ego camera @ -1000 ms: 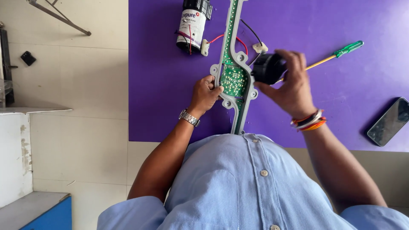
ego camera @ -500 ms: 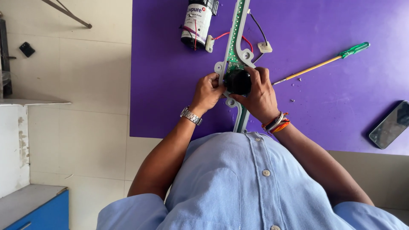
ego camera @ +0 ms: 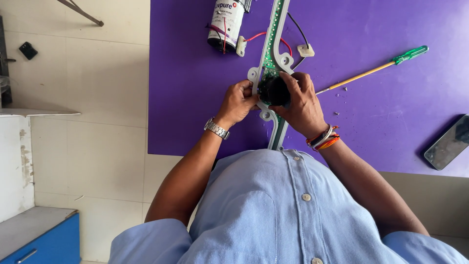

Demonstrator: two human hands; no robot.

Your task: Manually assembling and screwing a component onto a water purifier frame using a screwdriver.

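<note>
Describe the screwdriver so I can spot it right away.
Start at the purple mat covering the table. To the right of both hands, the screwdriver lies slanted, alone on the mat. Its green handle and thin yellow shaft set it apart from the dark phone nearer the right edge.

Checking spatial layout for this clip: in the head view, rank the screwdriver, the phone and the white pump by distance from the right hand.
From the right hand:
1. Screwdriver, just right of it.
2. White pump, up-left at the mat's top.
3. Phone, far right edge.

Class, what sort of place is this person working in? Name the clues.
Probably a small repair bench: a green circuit board in a white frame, a cylindrical pump motor with red wires, and a green-handled screwdriver on a purple table.
</note>
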